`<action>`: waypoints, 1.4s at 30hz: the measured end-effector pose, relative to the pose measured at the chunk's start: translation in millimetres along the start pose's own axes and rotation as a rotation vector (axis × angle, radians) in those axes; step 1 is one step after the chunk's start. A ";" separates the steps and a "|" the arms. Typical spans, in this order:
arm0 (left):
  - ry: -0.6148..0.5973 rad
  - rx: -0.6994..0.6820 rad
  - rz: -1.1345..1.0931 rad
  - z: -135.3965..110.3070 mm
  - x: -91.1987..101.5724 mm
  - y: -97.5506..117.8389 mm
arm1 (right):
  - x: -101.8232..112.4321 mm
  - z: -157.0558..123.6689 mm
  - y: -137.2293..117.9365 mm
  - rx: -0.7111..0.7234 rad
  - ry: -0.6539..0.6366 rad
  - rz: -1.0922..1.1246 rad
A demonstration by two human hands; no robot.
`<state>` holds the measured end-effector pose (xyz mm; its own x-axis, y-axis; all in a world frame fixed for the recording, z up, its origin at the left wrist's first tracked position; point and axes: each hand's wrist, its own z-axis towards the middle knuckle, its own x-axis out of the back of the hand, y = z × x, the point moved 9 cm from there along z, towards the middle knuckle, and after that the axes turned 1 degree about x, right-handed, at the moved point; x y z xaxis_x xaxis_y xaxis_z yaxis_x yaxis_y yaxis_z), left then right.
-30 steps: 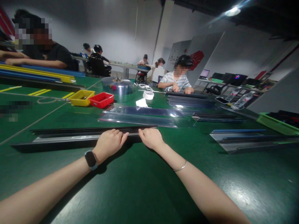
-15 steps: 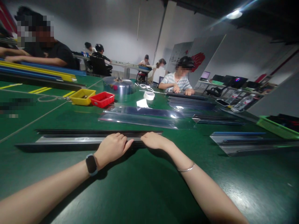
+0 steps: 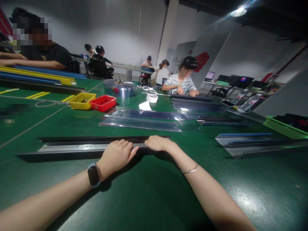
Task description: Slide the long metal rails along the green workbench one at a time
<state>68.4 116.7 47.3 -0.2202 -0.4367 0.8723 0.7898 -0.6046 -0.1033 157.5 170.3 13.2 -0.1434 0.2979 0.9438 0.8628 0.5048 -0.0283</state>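
A long black profile strip (image 3: 60,156) with a pale, shiny inner channel lies lengthwise across the green table in front of me. My left hand (image 3: 117,155) is curled over its middle, with the thumb pointing right and a smartwatch on the wrist. Close beside it, my right hand (image 3: 157,143) grips the strip nearer its right end, knuckles up, a thin bangle on that wrist. The fingertips of both hands are hidden behind the strip. A narrow gap separates the two hands.
Beyond the strip lie clear plastic strips (image 3: 141,123), a red bin (image 3: 103,103), a yellow bin (image 3: 82,101), a white tape roll (image 3: 152,98) and a coil of clear film (image 3: 119,88). More profiles (image 3: 252,147) and a green basket (image 3: 284,128) are at right. Co-workers sit across the table.
The view has shifted slightly. The strip's right end shows a little farther right past my right hand, while both hands keep nearly the same grip.
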 end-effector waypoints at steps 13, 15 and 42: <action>0.003 0.025 0.032 0.8 -3.5 -4.3 | -5.2 -11.2 37.1 -0.214 -0.110 0.022; 0.005 0.020 0.033 0.8 -4.3 -3.7 | -2.0 -4.3 12.0 -0.054 -0.049 0.035; 0.061 -0.004 0.040 -1.6 0.0 -2.3 | 5.9 1.8 -15.5 0.066 0.010 0.046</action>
<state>65.7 117.1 46.8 -0.2235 -0.5002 0.8366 0.7961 -0.5889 -0.1394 142.4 165.7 18.7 -0.0990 0.3142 0.9442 0.8345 0.5431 -0.0933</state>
